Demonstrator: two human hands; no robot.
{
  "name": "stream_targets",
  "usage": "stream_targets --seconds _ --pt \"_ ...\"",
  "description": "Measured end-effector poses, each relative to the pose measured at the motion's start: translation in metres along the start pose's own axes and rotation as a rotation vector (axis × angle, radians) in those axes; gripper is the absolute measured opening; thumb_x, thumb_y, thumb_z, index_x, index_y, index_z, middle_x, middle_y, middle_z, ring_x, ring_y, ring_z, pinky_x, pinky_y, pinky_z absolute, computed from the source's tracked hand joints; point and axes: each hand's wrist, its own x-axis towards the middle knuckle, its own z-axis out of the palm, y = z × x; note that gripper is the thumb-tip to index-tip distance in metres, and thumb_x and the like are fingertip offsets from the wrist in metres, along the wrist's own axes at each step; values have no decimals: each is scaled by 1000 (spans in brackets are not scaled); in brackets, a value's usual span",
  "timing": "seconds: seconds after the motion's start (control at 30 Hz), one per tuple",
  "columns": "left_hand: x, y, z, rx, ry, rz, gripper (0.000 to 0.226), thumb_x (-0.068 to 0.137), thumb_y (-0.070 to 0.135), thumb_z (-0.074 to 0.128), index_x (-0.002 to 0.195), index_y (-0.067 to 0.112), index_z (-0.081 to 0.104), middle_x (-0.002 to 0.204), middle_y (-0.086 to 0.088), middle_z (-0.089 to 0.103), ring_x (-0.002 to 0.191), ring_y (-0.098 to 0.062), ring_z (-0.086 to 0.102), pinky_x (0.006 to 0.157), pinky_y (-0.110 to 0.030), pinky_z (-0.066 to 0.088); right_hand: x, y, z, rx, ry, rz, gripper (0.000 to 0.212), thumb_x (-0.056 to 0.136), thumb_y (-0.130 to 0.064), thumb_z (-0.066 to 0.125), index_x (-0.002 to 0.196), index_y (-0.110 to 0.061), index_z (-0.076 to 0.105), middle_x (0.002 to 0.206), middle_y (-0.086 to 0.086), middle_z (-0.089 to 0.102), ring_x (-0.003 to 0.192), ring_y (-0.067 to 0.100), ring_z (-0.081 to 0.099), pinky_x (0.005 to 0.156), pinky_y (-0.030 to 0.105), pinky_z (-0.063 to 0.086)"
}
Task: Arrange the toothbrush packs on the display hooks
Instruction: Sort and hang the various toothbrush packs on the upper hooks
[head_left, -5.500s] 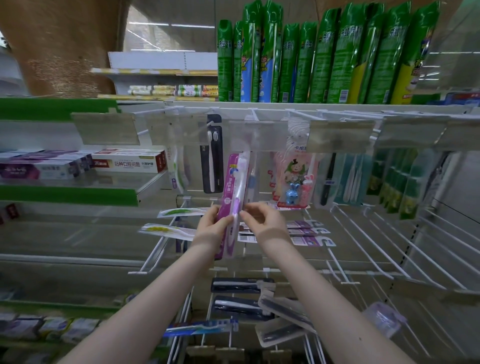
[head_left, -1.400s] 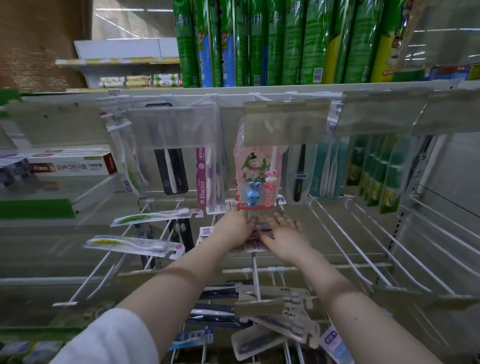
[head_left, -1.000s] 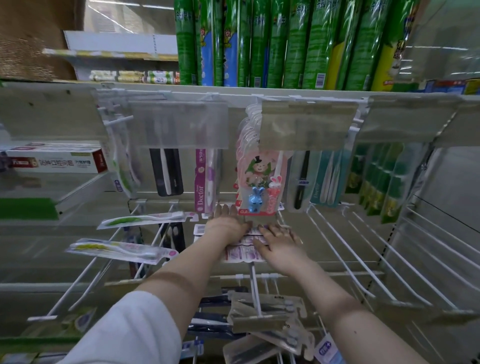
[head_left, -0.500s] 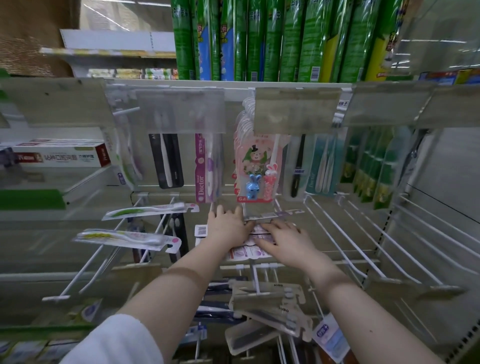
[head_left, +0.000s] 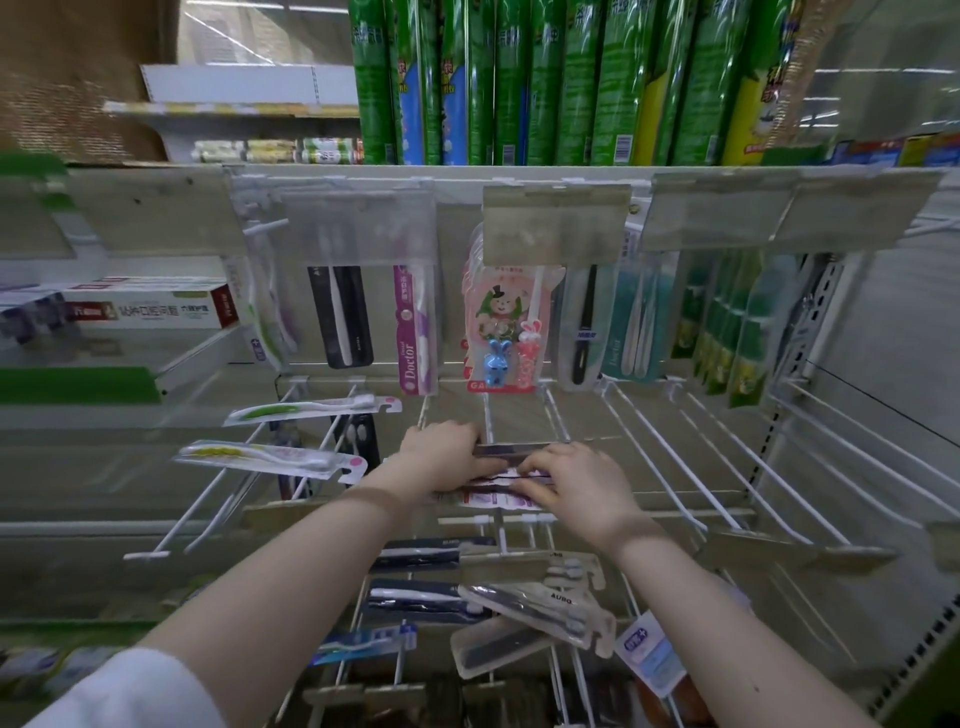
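The purple packs (head_left: 497, 500) lie flat in a pile on white hooks (head_left: 670, 457), just below the bunny pack (head_left: 501, 332). The left hand (head_left: 441, 457) holds the left end of the pile, with bent fingers on top and the thumb on the near side. The right hand (head_left: 571, 480) holds the right end, its fingertips curled onto the top pack. Both hands are just below the bunny pack.

A pink Doctor pack (head_left: 415, 332) hangs just left of the bunny pack, and a black pack (head_left: 340, 317) hangs further left. Down and left of the bunny pack, a green brush (head_left: 306, 410) and a yellow brush (head_left: 270, 457) lie across hooks. Far below it hang dark packs (head_left: 421, 597). High above it stand tall green bags (head_left: 519, 78).
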Motion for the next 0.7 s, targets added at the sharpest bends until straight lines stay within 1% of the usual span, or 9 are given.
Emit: stream_targets --seconds 0.1,0.17,0.27,0.33,0.5,0.6,0.7 --pt "-2 -5 -6 17 -26 44 53 85 66 46 108 19 54 108 -3 60 100 -25 56 78 -36 38 -5 -1 0 27 45 -7 30 89 -52 51 106 -30 64 111 -10 61 107 11 52 90 31 43" --pt "-2 -9 -7 -13 -55 64 53 83 66 50 107 19 54 106 -2 61 97 -24 57 78 -35 42 -7 -2 1 35 84 -10 29 89 -50 52 103 -28 64 107 -10 60 104 10 52 88 29 43" --pt "1 -10 -11 -58 -90 87 51 80 64 56 105 20 55 102 0 62 91 -22 58 80 -38 49 -8 -1 1 24 131 -10 31 88 -51 54 106 -28 63 107 -11 58 103 9 49 89 26 39" --pt "3 -10 -12 -48 -83 102 48 80 61 58 104 20 55 98 1 61 89 -21 58 77 -36 50 -7 -1 0 14 157 -3 32 88 -52 54 109 -30 61 107 -12 57 104 9 47 90 26 36" --pt "1 -6 -8 68 21 135 47 82 60 54 99 16 57 91 -1 62 83 -23 60 65 -31 44 -6 1 1 5 233 30 27 92 -48 47 109 -31 61 108 -12 57 106 9 47 92 27 32" --pt "-3 -3 -7 56 86 152 45 84 57 51 96 15 58 84 -1 60 76 -22 58 61 -30 41 -6 2 2 -13 283 40 26 94 -44 46 108 -29 62 108 -11 58 106 11 48 89 27 30" --pt "-7 -2 -8 49 156 175 39 87 54 49 94 15 57 81 0 57 72 -21 56 60 -29 39 -5 2 3 -30 368 44 20 94 -36 50 99 -25 65 100 -10 63 97 13 51 83 27 30"
